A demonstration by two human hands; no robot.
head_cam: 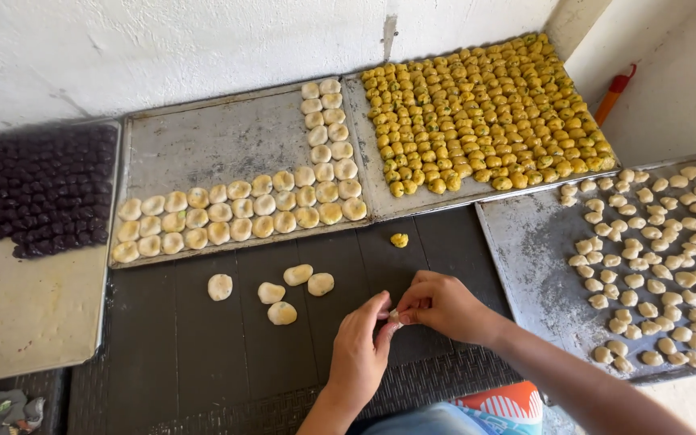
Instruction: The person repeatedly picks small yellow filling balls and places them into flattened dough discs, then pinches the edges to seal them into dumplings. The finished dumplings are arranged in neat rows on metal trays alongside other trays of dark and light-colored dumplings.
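Your two hands meet low in the middle of the view, over the dark mat (203,354). The dough piece (394,315) sits right between them, pinched at the fingertips: your left hand (360,354) comes up from 6 o'clock with its fingers curled toward 1 o'clock, and your right hand (443,304) reaches in from 4 o'clock, knuckles up, thumb and forefinger closed on the same bit. Both grips are together on the dough piece; only a pale sliver of it shows, so you cannot tell its long axis.

From that grip, the five loose filled balls (282,312) lie at 10 o'clock, near your left hand. A single yellow ball (399,239) lies at 12 o'clock, just beyond your right knuckles. The tray of small dough lumps (525,242) stands at 3 o'clock, nearer your right forearm. The tray with rows of filled balls (203,145) lies further off at 11 o'clock.
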